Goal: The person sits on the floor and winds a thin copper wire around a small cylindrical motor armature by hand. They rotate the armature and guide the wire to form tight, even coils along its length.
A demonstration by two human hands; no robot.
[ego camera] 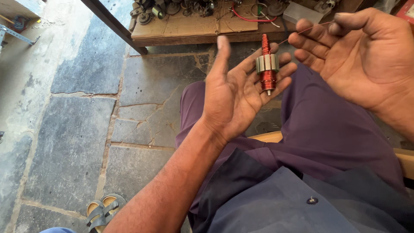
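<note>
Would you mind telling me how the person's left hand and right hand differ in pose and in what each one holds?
The left hand lies palm-up and open, cradling the copper-wound motor armature on its fingers; the right hand pinches only the thin copper wire between thumb and forefinger. The left hand sits lower, over the lap; the right is raised nearer the wooden bench. Both are bare, and the wire links them.

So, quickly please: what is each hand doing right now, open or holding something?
Left hand: open, a wound motor armature resting on its fingertips.
Right hand: thumb and forefinger pinching the copper wire that runs to the armature.
</note>
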